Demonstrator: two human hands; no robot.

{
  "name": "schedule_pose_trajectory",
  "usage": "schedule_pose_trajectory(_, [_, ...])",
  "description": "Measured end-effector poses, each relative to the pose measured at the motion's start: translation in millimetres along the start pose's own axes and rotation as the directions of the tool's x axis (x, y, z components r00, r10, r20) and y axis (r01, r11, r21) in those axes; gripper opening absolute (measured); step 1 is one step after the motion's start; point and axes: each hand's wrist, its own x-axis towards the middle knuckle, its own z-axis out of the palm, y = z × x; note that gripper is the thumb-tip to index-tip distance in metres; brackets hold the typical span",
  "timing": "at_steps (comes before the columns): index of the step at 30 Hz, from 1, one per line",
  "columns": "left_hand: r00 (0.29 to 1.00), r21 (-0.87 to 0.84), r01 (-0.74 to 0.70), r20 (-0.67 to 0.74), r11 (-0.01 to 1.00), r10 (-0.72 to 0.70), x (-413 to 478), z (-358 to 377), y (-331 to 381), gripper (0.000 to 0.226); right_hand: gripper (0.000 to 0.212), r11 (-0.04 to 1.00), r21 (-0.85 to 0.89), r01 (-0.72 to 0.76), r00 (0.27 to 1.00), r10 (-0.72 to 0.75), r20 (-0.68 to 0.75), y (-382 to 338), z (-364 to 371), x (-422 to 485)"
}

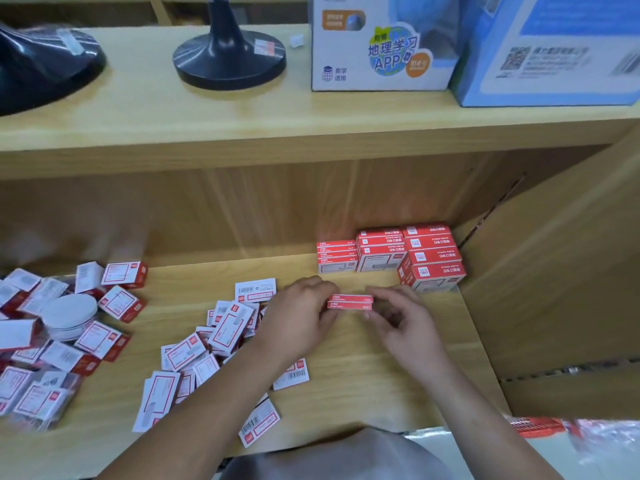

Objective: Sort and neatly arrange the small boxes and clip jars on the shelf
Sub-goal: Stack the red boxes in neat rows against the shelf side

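Observation:
Two thin red small boxes (350,302), stacked one on the other, sit between my hands just above the shelf board (374,375). My left hand (301,317) grips their left end and my right hand (401,320) pinches their right end. Neat stacks of red boxes (391,254) stand in the back right corner. Loose red-and-white boxes (207,344) lie scattered in the middle, partly under my left forearm. More boxes (114,299) are heaped at the left around a clip jar with a white lid (69,311).
The upper shelf (207,112) carries two black stands (228,60) and large white and blue cartons (381,46). A wooden side panel (554,271) closes the compartment on the right. Plastic-wrapped red packs (540,426) lie low at the right edge.

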Motion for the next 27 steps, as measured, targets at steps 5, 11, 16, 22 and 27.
schedule_pose_trajectory(5, [0.983, -0.06, 0.167, -0.073, 0.984, -0.171, 14.2, -1.8, -5.2, 0.014, 0.007, 0.985, -0.153, -0.081, 0.992, 0.066, -0.103, -5.5, 20.7, 28.6])
schedule_pose_trajectory(11, [0.945, 0.049, 0.278, -0.192, 0.959, -0.264, 16.7, 3.6, -16.5, 0.03, 0.042, 0.938, -0.325, -0.123, 0.987, 0.081, -0.14, -1.8, 30.4, 37.7])
schedule_pose_trajectory(16, [0.974, 0.308, 0.188, -0.18, 0.933, -0.137, 20.6, 14.2, -20.0, 0.037, 0.024, 0.889, -0.452, -0.069, 0.983, -0.015, -0.181, -8.8, 30.7, 37.4])
schedule_pose_trajectory(22, [0.972, 0.329, 0.171, -0.209, 0.929, -0.104, 24.5, 18.6, -19.2, 0.036, 0.016, 0.86, -0.509, -0.026, 0.983, -0.071, -0.171, -13.1, 31.6, 39.9])
schedule_pose_trajectory(27, [0.978, 0.369, 0.146, -0.195, 0.918, -0.077, 28.0, 20.5, -20.1, 0.03, 0.016, 0.817, -0.576, 0.018, 0.986, -0.108, -0.123, -11.8, 32.3, 40.7])
